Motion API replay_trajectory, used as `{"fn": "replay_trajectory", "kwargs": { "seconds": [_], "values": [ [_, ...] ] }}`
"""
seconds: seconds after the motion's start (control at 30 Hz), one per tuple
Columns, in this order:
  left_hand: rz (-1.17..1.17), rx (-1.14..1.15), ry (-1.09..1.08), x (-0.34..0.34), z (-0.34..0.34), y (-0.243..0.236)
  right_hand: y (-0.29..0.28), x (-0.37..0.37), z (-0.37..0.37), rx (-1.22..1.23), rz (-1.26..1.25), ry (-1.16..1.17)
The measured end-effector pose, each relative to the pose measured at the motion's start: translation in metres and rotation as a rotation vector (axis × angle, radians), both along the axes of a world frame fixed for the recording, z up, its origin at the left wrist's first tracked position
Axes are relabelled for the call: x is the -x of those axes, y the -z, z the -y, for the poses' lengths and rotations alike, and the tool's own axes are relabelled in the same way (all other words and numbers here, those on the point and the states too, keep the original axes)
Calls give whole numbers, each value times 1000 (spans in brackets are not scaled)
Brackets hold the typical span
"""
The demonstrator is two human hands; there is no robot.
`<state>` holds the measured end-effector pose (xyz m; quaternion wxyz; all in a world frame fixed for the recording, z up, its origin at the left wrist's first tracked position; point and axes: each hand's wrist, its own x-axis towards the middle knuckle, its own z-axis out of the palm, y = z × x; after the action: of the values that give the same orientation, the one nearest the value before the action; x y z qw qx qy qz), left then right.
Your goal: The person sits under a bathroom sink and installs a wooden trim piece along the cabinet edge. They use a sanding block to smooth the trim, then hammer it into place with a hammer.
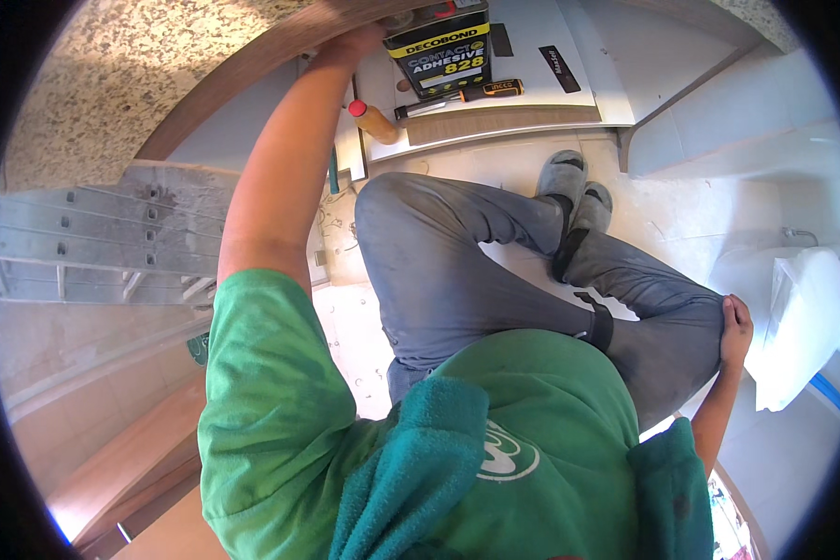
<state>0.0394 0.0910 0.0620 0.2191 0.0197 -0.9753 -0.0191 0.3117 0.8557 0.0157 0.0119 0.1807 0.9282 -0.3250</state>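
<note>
My left arm reaches up under a curved wooden edge [205, 103], and my left hand [362, 39] is at a black and yellow metal can [439, 56]; its fingers are mostly hidden. Below the can lies a tool with an orange-black handle [485, 90], beside a bottle with a red cap [378, 126]. They are on a white board [565, 28] with a wood-look strip [504, 126] and a black strip [558, 70]. On the right, my right hand [735, 325] rests with bent fingers on the grey trouser leg at my knee.
Speckled stone slabs [84, 103] overhang the upper corners. A metal ladder [103, 243] lies at left above wooden planks [131, 439]. A white cabinet side [709, 103], a tap [798, 235], a white bag [789, 327] and a blue pipe [831, 397] are at right. My slippered feet stand on tiles.
</note>
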Motion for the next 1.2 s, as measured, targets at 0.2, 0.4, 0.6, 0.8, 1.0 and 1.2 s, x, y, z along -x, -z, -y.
{"fn": "replay_trajectory", "kwargs": {
  "seconds": [0.2,0.4,0.6,0.8,1.0,1.2],
  "values": [
    [-4,54,-33,-1,-12,-5,6,0,-6,-4,-14,-2],
    [-41,124,-26,4,-9,14,8,0,-5,7,-16,13],
    [0,151,-10,30,57,56,5,8,4,-20,-10,-17],
    [-73,96,-67,19,62,46,0,4,5,-56,-2,-15],
    [-205,-498,52,-9,48,41,2,5,5,1,-10,16],
    [-258,-1519,105,-61,-1,24,3,2,2,4,-31,15]
  ]
}}
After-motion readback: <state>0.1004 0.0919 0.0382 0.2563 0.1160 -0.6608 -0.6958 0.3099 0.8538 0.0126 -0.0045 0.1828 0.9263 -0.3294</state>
